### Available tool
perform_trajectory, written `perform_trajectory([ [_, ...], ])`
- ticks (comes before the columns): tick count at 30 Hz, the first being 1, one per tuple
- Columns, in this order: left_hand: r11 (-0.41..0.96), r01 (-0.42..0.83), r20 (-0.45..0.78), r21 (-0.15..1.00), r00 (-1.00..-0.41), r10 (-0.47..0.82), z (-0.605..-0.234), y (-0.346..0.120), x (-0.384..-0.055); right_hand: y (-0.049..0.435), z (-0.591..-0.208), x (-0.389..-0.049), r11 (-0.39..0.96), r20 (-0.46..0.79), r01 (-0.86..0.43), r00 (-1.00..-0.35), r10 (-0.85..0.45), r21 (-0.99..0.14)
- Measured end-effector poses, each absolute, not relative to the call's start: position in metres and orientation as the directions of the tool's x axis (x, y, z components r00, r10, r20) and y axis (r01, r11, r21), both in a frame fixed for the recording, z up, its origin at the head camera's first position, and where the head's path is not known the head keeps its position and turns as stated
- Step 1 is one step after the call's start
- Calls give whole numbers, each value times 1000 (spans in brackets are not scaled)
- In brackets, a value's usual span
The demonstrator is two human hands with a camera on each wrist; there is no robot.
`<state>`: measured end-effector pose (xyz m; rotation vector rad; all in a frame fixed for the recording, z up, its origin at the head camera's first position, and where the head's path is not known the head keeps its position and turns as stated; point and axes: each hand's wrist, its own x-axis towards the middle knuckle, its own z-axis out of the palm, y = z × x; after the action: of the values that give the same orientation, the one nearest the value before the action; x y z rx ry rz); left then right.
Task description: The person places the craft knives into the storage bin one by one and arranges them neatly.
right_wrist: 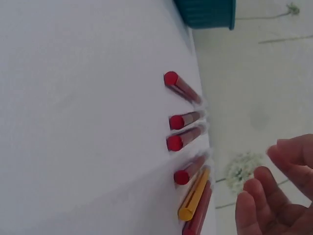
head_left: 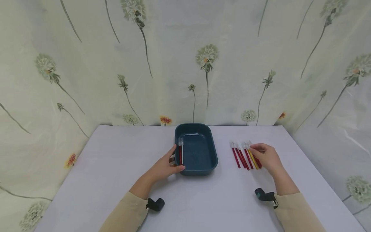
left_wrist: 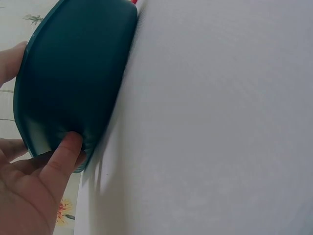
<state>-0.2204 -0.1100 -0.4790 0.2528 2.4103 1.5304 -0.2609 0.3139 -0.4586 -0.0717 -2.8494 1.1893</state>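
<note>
My left hand (head_left: 166, 167) grips the left side of a dark teal tray (head_left: 200, 151), thumb over the near rim and fingers along the outer wall. In the left wrist view, a fingertip presses that wall. Inside the tray, along its left wall, lie a red pen (head_left: 180, 154) and a whitish pen (head_left: 182, 154), both with clear caps. My right hand (head_left: 268, 158) hovers at the capped ends of a row of pens, fingers bent and apart with nothing between them. Nearest to it are a yellow pen (right_wrist: 194, 196) and a red pen (right_wrist: 199, 210).
Several more red pens (head_left: 235, 158) lie side by side on the white table (head_left: 130, 138), right of the tray. A flower-printed sheet (head_left: 174, 64) hangs behind the table's back edge. Each wrist carries a small black camera, such as the left wrist camera (head_left: 156, 204).
</note>
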Motion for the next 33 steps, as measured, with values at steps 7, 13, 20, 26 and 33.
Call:
perform_trajectory([
  [7, 426, 10, -130, 905, -946, 297, -481, -110, -220, 328, -467, -268, 711, 11, 48, -997, 79, -701],
  [13, 417, 5, -131, 909, -946, 296, -480, -111, -220, 334, -471, -274, 690, -27, 84, -995, 94, -719],
  [20, 413, 6, -130, 911, -945, 300, -482, -110, -221, 342, -477, -283, 688, -119, 159, -987, 106, -709],
  [26, 413, 3, -133, 911, -945, 300, -481, -110, -220, 345, -480, -287, 691, -162, 171, -984, 80, -702],
  [33, 409, -7, -140, 913, -945, 297, -479, -111, -219, 347, -486, -293, 686, -192, 192, -978, 78, -702],
])
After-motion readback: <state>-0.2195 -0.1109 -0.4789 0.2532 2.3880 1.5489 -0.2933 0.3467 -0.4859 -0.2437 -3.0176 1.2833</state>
